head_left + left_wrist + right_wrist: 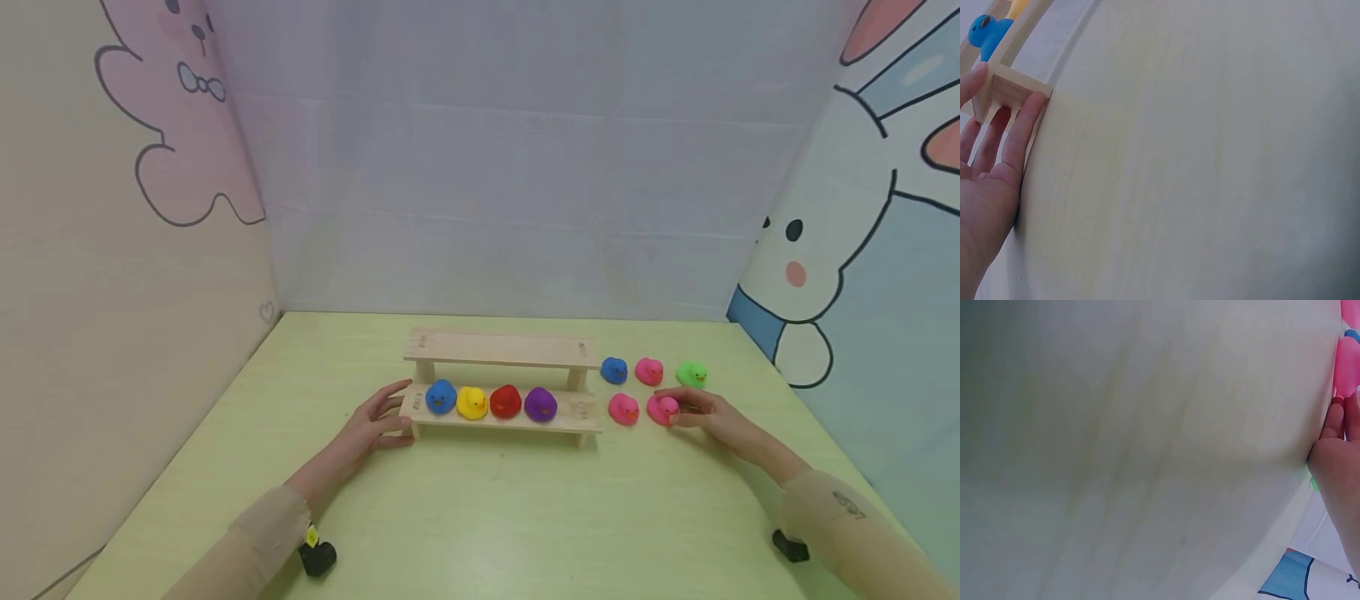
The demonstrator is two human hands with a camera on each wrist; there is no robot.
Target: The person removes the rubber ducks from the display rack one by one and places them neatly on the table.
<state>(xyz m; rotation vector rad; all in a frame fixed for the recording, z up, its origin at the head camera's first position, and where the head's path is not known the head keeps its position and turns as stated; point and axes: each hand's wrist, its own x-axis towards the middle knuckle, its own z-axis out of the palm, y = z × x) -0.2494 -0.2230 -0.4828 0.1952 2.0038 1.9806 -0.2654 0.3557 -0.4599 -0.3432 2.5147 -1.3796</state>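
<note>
Left hand (367, 425), fingers apart, touches end of wooden stand (501, 348); if we push too hard, stand could skid and row of four ducks (505, 402) topple. Right hand (708, 414), fingers pinching pink duck (659, 410) right of stand: careless swing could bump green duck (692, 374) behind. Beyond, pale yellow-green tabletop (510, 508) meets creased pale sheet (487, 208); big rabbit (817, 242) decorates right wall (900, 333).
</note>
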